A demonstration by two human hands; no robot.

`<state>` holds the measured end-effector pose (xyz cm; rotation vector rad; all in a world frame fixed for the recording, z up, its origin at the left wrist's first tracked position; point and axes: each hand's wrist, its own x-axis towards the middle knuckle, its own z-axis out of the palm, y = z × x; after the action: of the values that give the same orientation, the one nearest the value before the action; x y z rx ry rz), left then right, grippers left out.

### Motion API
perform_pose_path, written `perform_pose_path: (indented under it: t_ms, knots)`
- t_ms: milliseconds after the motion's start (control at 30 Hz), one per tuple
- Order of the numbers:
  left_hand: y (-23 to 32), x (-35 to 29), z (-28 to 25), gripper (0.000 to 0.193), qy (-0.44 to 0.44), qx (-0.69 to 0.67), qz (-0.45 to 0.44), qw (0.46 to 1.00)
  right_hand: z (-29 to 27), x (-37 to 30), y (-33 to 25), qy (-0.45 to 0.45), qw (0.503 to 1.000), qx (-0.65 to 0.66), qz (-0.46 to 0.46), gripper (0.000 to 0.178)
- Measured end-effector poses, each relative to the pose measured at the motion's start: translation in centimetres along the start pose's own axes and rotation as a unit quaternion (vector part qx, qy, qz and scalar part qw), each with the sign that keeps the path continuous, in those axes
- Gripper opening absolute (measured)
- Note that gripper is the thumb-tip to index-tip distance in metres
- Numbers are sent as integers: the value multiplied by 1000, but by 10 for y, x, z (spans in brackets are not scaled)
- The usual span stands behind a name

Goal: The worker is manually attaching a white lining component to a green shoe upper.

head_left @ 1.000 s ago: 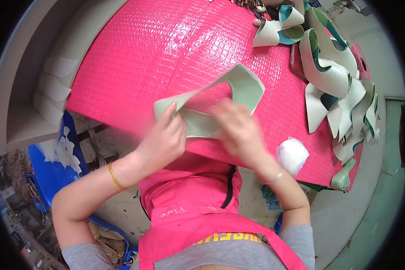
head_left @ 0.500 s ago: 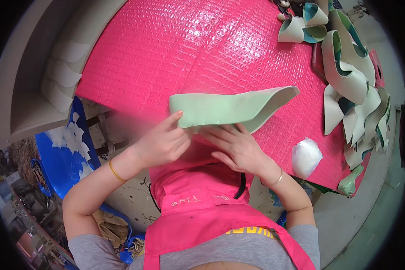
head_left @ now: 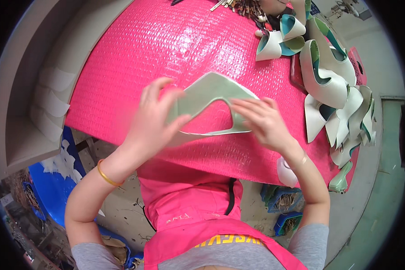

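Note:
A pale green piece with a curved cutout, which looks like a shoe upper (head_left: 204,96), spreads over the pink table covering in front of me. Its edges are whitish, and the pink shows through the cutout. My left hand (head_left: 155,117) is at its left end, blurred by motion, fingers and thumb spread apart and open. My right hand (head_left: 265,123) is closed over the right end, the fingers extended across the green side; its thumb is hidden. Near my right wrist lies a white rounded pad (head_left: 287,172), partly covered by the forearm.
Several white pieces with green lining (head_left: 324,85) pile along the table's right edge, and a small green piece (head_left: 341,177) lies at the corner. A grey shelf (head_left: 20,112) with white pieces borders the left. Below stand a blue chair (head_left: 54,193) and blue baskets (head_left: 283,198).
The shoe upper has been turned and opened, so its cutout now shows. My left hand has let go and spread its fingers; my right hand has shifted to the right end.

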<state>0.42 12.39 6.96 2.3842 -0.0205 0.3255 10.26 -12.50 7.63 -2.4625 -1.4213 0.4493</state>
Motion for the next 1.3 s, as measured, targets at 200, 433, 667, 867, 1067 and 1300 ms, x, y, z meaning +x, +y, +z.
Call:
perform_pose_path:
  t_ms: [200,433,667,867,1067,1300]
  knots:
    - [-41,44,9,20,-276,-103,-196,935,43,74,4,32,983,-34,-177,52]
    - [-20,25,1,42,-65,65,19,996,37,24,36,58,994,-62,63,45]
    - [65,30,58,28,-126,98,163,974,-23,7,19,281,934,194,101,37]
    - [38,22,30,19,41,-701,-242,670,-16,14,-83,349,871,326,112,51]
    - [6,18,6,22,105,-557,-192,801,13,43,-81,148,943,257,148,16]
    - [12,29,16,17,207,-562,-175,782,23,79,-102,243,942,191,128,27]
